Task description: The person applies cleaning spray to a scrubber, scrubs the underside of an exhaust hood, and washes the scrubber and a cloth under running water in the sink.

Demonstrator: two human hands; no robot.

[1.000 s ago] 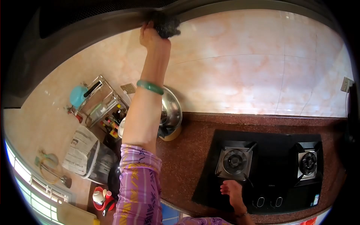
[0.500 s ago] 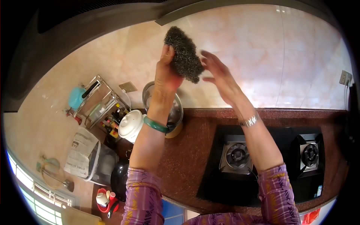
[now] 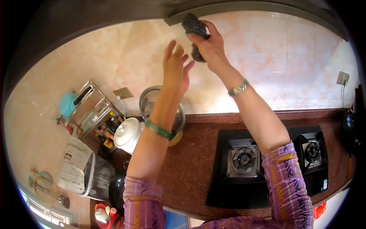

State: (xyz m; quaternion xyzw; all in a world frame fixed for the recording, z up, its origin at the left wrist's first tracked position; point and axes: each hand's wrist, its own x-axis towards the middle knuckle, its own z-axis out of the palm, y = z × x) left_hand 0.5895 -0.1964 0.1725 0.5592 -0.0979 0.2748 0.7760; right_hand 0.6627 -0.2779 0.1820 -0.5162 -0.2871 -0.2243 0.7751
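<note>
A dark grey steel wool pad (image 3: 194,26) is squeezed in my right hand (image 3: 212,45), raised high in front of the tiled wall. Its upper end sticks out above the thumb and its lower end hangs below the palm. My left hand (image 3: 176,63) is lifted just to the left of it, fingers apart and slightly bent, holding nothing. A gap separates the left fingers from the pad. A green bangle (image 3: 158,129) circles my left wrist and a metal watch (image 3: 239,88) my right.
Below my right arm is a black gas stove (image 3: 236,191) on the reddish-brown counter (image 3: 187,171). To the left stand a steel pot (image 3: 145,95), a white lidded pot (image 3: 127,133), a metal rack (image 3: 103,95) with bottles, and a newspaper-covered bin (image 3: 95,179). The range hood (image 3: 244,7) hangs overhead.
The steel wool pad has passed from my left hand into my right and is now higher. My left hand has let go and opened. The camera view has shifted slightly.
</note>
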